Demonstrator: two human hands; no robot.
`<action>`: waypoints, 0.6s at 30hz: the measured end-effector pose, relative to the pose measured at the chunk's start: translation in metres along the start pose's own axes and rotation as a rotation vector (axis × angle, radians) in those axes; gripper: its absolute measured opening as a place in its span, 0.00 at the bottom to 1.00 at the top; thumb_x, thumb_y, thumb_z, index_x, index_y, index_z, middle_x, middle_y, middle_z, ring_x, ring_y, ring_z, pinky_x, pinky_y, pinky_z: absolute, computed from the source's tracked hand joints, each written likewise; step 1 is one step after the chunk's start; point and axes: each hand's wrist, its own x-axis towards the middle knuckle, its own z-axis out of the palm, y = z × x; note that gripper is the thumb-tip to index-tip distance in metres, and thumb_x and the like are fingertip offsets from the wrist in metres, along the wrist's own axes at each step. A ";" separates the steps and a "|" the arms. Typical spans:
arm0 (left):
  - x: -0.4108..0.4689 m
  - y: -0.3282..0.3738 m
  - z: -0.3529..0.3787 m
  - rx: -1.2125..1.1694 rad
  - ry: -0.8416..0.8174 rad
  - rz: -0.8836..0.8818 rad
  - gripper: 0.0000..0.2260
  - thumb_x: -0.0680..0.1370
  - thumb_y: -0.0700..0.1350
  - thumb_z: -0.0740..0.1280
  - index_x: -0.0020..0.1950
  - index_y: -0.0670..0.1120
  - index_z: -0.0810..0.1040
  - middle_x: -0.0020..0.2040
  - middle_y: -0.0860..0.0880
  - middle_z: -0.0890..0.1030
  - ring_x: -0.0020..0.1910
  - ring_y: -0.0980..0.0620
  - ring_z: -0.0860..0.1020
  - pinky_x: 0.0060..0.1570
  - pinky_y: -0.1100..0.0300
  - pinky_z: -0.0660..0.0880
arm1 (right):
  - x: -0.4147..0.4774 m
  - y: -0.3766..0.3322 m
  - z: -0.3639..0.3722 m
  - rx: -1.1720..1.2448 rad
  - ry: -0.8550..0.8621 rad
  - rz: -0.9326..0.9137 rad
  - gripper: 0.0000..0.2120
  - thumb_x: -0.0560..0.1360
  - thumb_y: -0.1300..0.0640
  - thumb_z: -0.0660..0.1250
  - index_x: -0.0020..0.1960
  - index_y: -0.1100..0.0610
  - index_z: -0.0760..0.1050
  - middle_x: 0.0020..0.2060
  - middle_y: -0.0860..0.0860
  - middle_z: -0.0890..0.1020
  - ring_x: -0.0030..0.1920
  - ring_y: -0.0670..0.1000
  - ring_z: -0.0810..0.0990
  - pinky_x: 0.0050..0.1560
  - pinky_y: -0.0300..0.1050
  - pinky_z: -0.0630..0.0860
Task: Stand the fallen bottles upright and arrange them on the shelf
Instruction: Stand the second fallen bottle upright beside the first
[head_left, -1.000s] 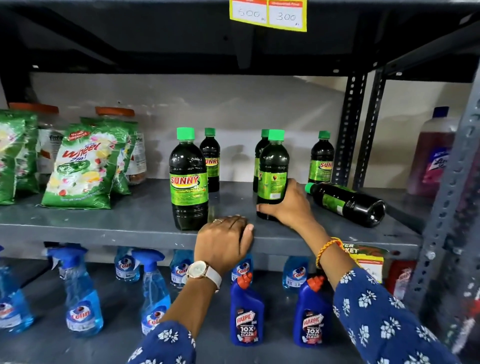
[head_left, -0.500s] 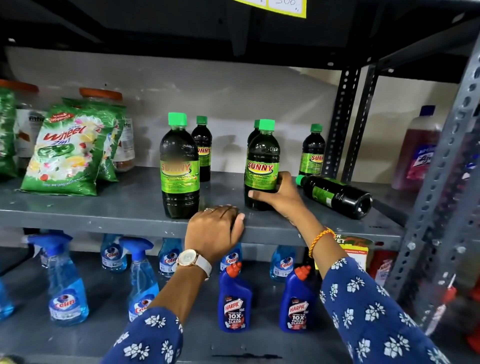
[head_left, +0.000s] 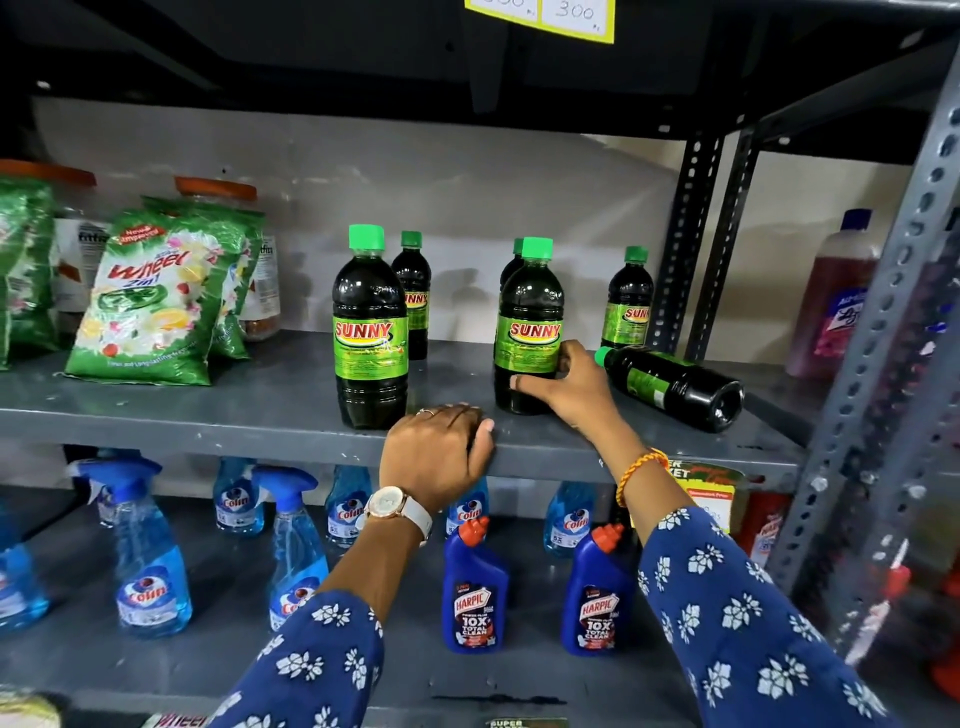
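Dark Sunny bottles with green caps stand on the grey shelf (head_left: 208, 415). My right hand (head_left: 563, 387) grips the lower part of the front right bottle (head_left: 529, 317), which stands upright with its label facing me. A front left bottle (head_left: 370, 332) stands upright by itself. Three more upright bottles sit behind, one at back left (head_left: 413, 291), one mostly hidden (head_left: 514, 260) and one at back right (head_left: 629, 306). A fallen bottle (head_left: 675, 387) lies on its side to the right, cap pointing left. My left hand (head_left: 436, 452) rests curled on the shelf's front edge.
Green Wheel detergent bags (head_left: 156, 301) and orange-lidded jars (head_left: 218, 192) fill the shelf's left part. A pink liquid bottle (head_left: 831, 296) stands beyond the perforated uprights (head_left: 685, 244). Blue Colin sprays (head_left: 150, 561) and Harpic bottles (head_left: 475, 592) stand on the lower shelf.
My right hand has turned the front right bottle so its Sunny label faces me. My left hand stays on the shelf edge. The view has shifted slightly.
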 end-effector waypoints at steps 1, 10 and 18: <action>0.000 0.000 0.000 0.003 -0.004 0.000 0.19 0.77 0.50 0.54 0.43 0.43 0.82 0.40 0.45 0.84 0.36 0.45 0.81 0.34 0.56 0.75 | -0.002 -0.001 -0.002 0.003 -0.003 -0.004 0.28 0.63 0.56 0.78 0.59 0.59 0.72 0.54 0.54 0.81 0.52 0.51 0.79 0.51 0.42 0.75; -0.002 0.003 -0.001 0.016 0.046 0.009 0.18 0.77 0.48 0.54 0.42 0.43 0.82 0.38 0.44 0.84 0.33 0.44 0.80 0.32 0.57 0.74 | -0.045 -0.010 -0.019 0.019 -0.023 -0.080 0.24 0.65 0.57 0.77 0.59 0.57 0.74 0.49 0.49 0.80 0.49 0.46 0.77 0.43 0.31 0.71; -0.002 0.006 0.000 0.027 0.051 0.002 0.19 0.78 0.49 0.53 0.43 0.43 0.82 0.38 0.43 0.84 0.33 0.44 0.80 0.32 0.57 0.74 | -0.055 -0.012 -0.026 0.061 -0.042 -0.081 0.24 0.66 0.56 0.76 0.60 0.57 0.74 0.55 0.52 0.81 0.49 0.44 0.76 0.41 0.27 0.69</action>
